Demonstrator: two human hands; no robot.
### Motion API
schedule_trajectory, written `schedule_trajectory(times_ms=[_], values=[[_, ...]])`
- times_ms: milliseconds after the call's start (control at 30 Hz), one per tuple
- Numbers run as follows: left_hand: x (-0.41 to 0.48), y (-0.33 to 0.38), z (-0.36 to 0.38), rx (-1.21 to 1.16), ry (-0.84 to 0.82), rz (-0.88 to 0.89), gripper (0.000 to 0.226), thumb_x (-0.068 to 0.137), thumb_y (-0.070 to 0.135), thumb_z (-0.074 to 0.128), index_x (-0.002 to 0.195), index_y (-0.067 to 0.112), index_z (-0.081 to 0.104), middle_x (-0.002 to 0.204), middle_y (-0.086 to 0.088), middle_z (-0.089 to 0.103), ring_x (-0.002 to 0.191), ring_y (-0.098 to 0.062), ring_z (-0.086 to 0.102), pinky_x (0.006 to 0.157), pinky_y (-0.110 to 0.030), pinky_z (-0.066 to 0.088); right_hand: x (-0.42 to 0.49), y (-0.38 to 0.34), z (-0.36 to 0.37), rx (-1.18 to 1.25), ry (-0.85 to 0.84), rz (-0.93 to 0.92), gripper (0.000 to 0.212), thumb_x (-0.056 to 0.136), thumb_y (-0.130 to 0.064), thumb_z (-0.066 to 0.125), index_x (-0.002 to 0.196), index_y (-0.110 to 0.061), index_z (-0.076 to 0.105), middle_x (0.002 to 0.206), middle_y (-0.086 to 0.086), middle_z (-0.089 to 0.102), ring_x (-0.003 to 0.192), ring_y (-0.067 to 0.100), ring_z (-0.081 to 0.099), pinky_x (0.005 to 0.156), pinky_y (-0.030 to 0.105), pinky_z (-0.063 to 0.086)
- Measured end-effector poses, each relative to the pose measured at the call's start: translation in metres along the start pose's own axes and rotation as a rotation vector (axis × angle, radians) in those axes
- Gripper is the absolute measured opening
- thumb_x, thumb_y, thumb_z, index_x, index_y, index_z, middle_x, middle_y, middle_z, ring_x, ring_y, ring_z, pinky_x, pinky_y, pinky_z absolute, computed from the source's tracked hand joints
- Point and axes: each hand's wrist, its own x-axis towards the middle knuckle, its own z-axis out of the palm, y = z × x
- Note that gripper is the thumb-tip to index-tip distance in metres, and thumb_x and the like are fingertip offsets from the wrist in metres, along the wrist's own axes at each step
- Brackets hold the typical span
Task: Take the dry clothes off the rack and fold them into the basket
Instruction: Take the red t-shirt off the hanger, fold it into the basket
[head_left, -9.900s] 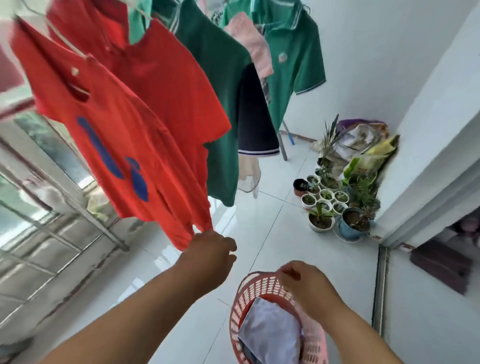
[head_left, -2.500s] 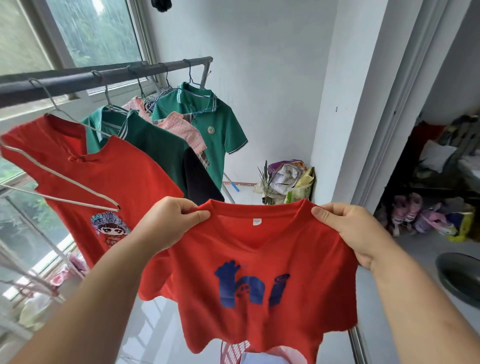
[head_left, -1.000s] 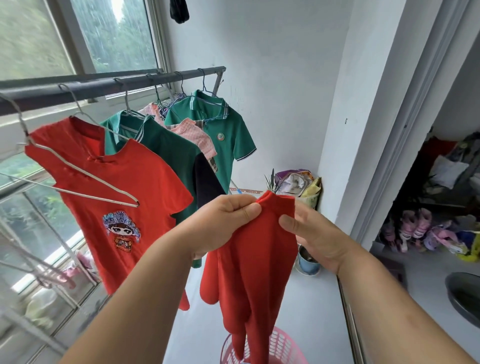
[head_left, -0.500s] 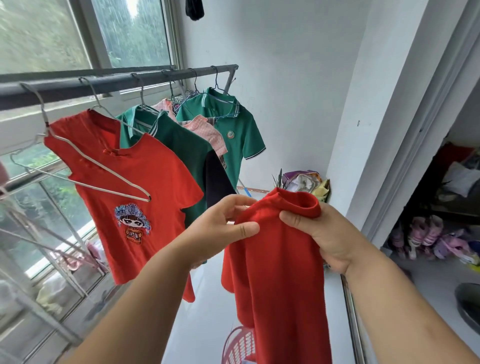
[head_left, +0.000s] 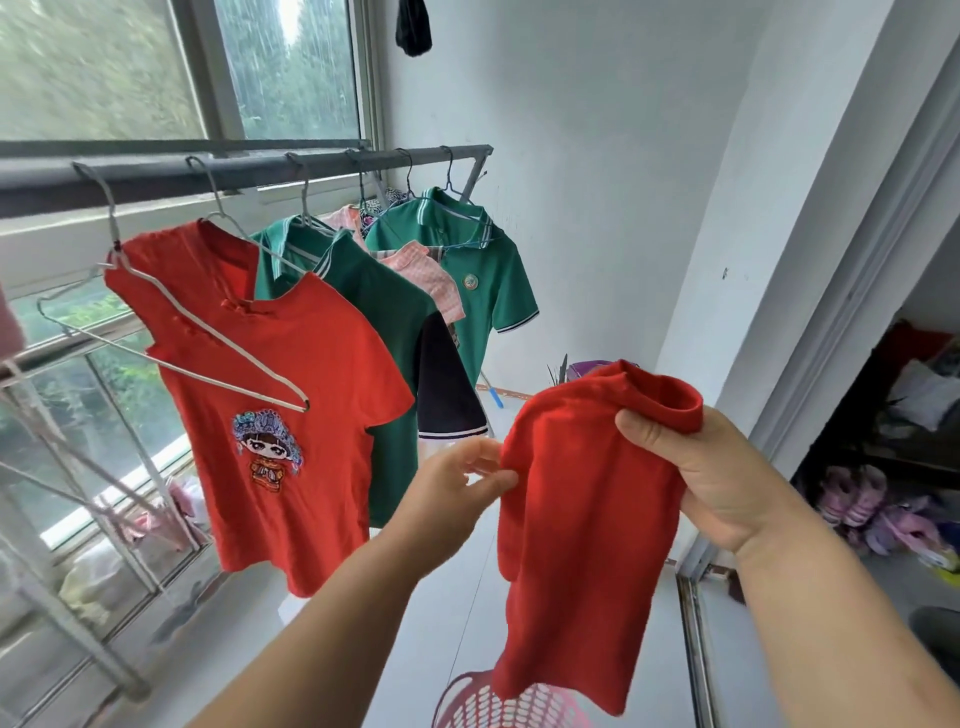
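Observation:
A red T-shirt (head_left: 582, 525), folded in half lengthwise, hangs in front of me. My right hand (head_left: 711, 467) grips its top by the collar. My left hand (head_left: 457, 488) pinches the shirt's left edge a little lower down. Under the shirt's hem shows the rim of the pink plastic basket (head_left: 467, 701). The grey rack bar (head_left: 260, 171) runs along the window on the left. On it hang a red shirt with an embroidered doll (head_left: 291, 415), two green polo shirts (head_left: 488, 291) and a pink checked garment (head_left: 431, 275).
An empty wire hanger (head_left: 171, 353) dangles in front of the red doll shirt. Lower rack struts (head_left: 78, 545) cross at the left. A sliding-door track (head_left: 691, 649) runs along the floor at right, with shoes (head_left: 857, 504) in the room beyond it.
The shirt went from spread out between both hands to folded in half. My left hand has left the collar and moved down to the left edge, while my right hand keeps the top.

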Motion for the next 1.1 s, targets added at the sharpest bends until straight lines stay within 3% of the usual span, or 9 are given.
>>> schedule_trajectory(times_ms=[100,233,467,567,667,867,933,1000,1100], values=[[0.007,0.001,-0.009,-0.087,0.111,-0.027,0.012,0.092,0.008,0.065,0.086,0.017,0.071,0.086,-0.004,0.071,0.079,-0.008,0.063,0.072,-0.018,0.049,-0.001,-0.003,-0.01,-0.003,-0.012,-0.003,0.07,0.054,-0.028,0.091,0.117,-0.005,0.069,0.117,0.016,0.071,0.107,0.026,0.069,0.084,0.03,0.058],[0.017,0.001,-0.024,0.075,0.09,-0.023,0.014,0.095,0.015,0.06,0.087,0.023,0.067,0.086,0.007,0.07,0.076,-0.002,0.062,0.075,-0.019,0.048,0.0,-0.002,-0.014,-0.022,-0.01,0.035,0.084,0.041,-0.037,0.098,0.114,-0.006,0.071,0.115,0.017,0.071,0.105,0.028,0.069,0.084,0.033,0.059],[0.017,0.012,-0.03,-0.332,-0.428,-0.043,0.029,0.085,0.007,0.071,0.112,0.01,0.062,0.099,-0.009,0.067,0.09,-0.017,0.065,0.083,-0.027,0.053,-0.001,0.001,-0.013,0.021,-0.002,0.027,0.065,0.047,-0.032,0.095,0.105,-0.012,0.076,0.11,0.013,0.074,0.1,0.023,0.071,0.08,0.029,0.058],[0.015,0.015,-0.027,-0.32,-0.503,-0.025,0.019,0.079,0.008,0.077,0.094,0.004,0.065,0.091,-0.011,0.064,0.086,-0.02,0.062,0.079,-0.026,0.052,-0.001,0.001,-0.017,0.017,0.016,0.022,0.069,0.044,-0.033,0.097,0.106,-0.011,0.076,0.111,0.013,0.073,0.1,0.023,0.071,0.079,0.029,0.058],[0.015,0.014,-0.026,-0.333,-0.575,-0.081,0.041,0.074,0.01,0.076,0.105,-0.01,0.06,0.097,-0.016,0.065,0.093,-0.026,0.063,0.084,-0.03,0.053,-0.002,0.001,-0.019,0.014,0.027,0.021,0.068,0.042,-0.032,0.096,0.104,-0.011,0.077,0.108,0.013,0.074,0.098,0.022,0.072,0.077,0.028,0.058],[0.014,-0.015,-0.024,0.11,-0.779,-0.223,0.034,0.081,0.01,0.077,0.113,0.023,0.071,0.114,0.002,0.073,0.11,-0.015,0.067,0.102,-0.034,0.049,0.0,-0.004,-0.023,0.061,0.087,-0.013,0.048,0.052,-0.019,0.083,0.099,-0.009,0.077,0.104,0.012,0.075,0.091,0.02,0.072,0.078,0.028,0.058],[0.015,-0.025,-0.024,0.267,-0.709,-0.215,0.023,0.085,0.019,0.074,0.106,0.028,0.073,0.105,0.01,0.075,0.103,-0.007,0.068,0.098,-0.026,0.049,0.0,-0.006,-0.026,0.06,0.109,-0.02,0.047,0.054,-0.018,0.08,0.1,-0.009,0.075,0.103,0.011,0.075,0.091,0.019,0.072,0.079,0.028,0.059],[0.017,-0.031,-0.025,0.25,-0.485,-0.209,0.009,0.089,0.02,0.069,0.096,0.025,0.072,0.097,0.008,0.074,0.093,-0.006,0.067,0.088,-0.022,0.049,0.0,-0.007,-0.028,0.05,0.121,-0.029,0.052,0.055,-0.018,0.079,0.105,-0.008,0.073,0.104,0.01,0.075,0.093,0.019,0.072,0.082,0.028,0.058],[0.027,-0.04,-0.034,0.042,-0.155,-0.213,0.007,0.092,0.021,0.061,0.088,0.022,0.067,0.08,-0.007,0.067,0.074,-0.022,0.06,0.076,-0.041,0.051,0.001,-0.005,-0.034,0.045,0.152,-0.026,0.052,0.057,-0.018,0.079,0.107,-0.007,0.072,0.105,0.01,0.075,0.092,0.018,0.072,0.085,0.028,0.058]])
